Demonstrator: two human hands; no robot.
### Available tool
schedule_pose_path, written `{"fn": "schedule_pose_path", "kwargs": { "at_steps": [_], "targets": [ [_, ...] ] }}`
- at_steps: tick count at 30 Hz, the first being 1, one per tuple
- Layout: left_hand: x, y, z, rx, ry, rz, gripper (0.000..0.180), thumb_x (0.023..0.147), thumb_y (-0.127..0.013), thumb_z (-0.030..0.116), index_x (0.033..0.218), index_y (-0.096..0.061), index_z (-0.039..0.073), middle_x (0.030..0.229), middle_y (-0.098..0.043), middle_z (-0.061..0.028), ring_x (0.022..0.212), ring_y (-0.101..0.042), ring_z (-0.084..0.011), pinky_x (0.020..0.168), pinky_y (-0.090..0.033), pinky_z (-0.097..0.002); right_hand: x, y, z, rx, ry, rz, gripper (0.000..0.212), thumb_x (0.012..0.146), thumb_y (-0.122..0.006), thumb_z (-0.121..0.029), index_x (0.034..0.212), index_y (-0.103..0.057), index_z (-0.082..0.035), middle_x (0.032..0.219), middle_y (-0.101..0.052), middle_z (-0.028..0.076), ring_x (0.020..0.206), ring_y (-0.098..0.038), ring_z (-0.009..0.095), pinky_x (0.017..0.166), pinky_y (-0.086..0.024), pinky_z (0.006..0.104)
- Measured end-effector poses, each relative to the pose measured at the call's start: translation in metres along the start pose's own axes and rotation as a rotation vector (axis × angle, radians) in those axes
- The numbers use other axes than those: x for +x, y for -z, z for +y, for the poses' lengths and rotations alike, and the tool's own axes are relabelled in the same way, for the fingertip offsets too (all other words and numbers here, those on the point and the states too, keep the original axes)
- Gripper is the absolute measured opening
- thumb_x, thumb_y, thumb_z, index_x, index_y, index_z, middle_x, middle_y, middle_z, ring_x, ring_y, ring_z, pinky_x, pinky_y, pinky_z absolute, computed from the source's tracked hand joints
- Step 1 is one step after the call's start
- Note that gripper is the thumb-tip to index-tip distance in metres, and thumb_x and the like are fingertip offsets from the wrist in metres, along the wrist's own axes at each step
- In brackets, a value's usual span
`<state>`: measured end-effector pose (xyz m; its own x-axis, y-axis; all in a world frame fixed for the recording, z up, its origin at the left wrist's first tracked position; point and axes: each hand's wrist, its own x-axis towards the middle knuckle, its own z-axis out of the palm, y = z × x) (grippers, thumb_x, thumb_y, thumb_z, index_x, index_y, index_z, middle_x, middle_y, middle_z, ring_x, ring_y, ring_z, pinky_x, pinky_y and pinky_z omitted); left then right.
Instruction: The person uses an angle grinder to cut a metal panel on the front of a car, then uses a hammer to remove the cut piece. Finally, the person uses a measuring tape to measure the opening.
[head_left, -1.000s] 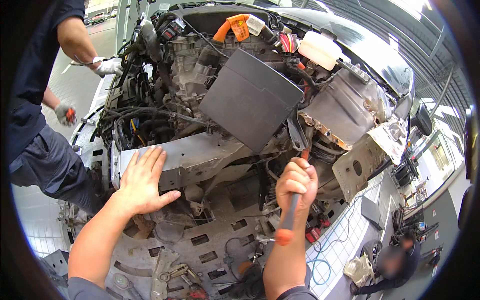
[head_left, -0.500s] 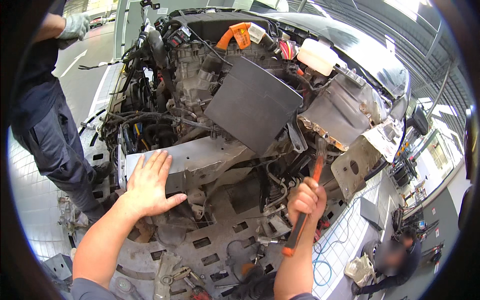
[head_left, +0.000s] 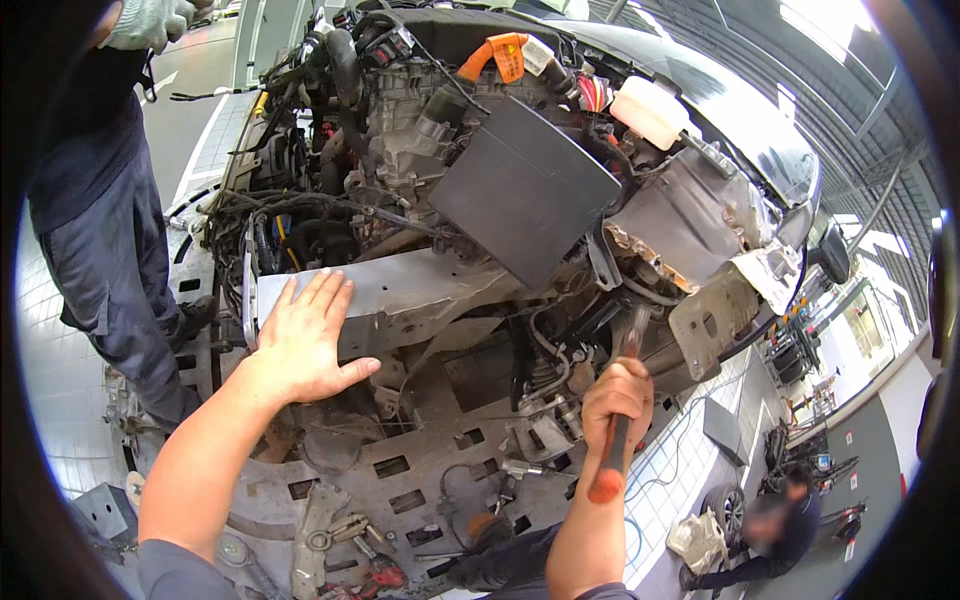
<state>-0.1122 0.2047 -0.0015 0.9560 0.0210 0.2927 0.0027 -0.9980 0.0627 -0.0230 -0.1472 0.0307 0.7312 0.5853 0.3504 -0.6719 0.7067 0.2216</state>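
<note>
– what's at the far left?
– a co-worker (head_left: pixel 95 220) in dark clothes, head cut off by the view's edge; one gloved hand (head_left: pixel 148 24) is only partly in sight.
– and the left hand (head_left: pixel 310 345)?
– laid flat on the pale metal rail (head_left: pixel 415 285), fingers a little spread, thumb out, perhaps to brace the wearer. the palm's underside is hidden, so pressure is hard to judge.
– beyond it?
– a dark panel (head_left: pixel 525 195), tilted across the engine (head_left: pixel 405 112), hiding whatever lies beneath.
– and the right hand (head_left: pixel 618 402)?
– wrapped round the handle of a hand tool (head_left: pixel 615 457), orange butt toward the wearer, likely for a firm hold. the far end is dim near the torn metalwork (head_left: pixel 682 210), so i can't tell what it touches, or its exact kind.
</note>
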Motion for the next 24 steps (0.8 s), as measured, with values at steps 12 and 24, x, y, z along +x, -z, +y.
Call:
{"fn": "schedule_pose_path", "kwargs": {
  "at_steps": [12,24],
  "targets": [
    [0.011,-0.008,0.018,0.001,-0.003,-0.177,0.102,0.086,-0.04,0.072,0.149,-0.019,-0.005,0.157,-0.016,-0.0205,0.147,-0.011,-0.0306,0.119,-0.009,-0.0447,-0.041,-0.032,-0.012,-0.285,-0.145,0.115,0.009,0.087,-0.046,-0.013,0.083,-0.049,-0.005,0.061,-0.041,-0.001,0.046,-0.039,0.008,0.047,-0.038,0.0255],
    [-0.126,-0.049,0.139,-1.168,0.019,-0.209,0.061,0.101,-0.04,0.048,0.137,-0.043,-0.002,0.142,-0.042,-0.02,0.127,-0.046,-0.0309,0.106,-0.038,-0.0421,-0.126,0.027,0.048,-0.574,-0.272,0.386,0.007,0.078,-0.051,-0.014,0.076,-0.055,-0.009,0.054,-0.037,-0.004,0.042,-0.035,0.009,0.045,-0.032,0.0284]
  ]
}}
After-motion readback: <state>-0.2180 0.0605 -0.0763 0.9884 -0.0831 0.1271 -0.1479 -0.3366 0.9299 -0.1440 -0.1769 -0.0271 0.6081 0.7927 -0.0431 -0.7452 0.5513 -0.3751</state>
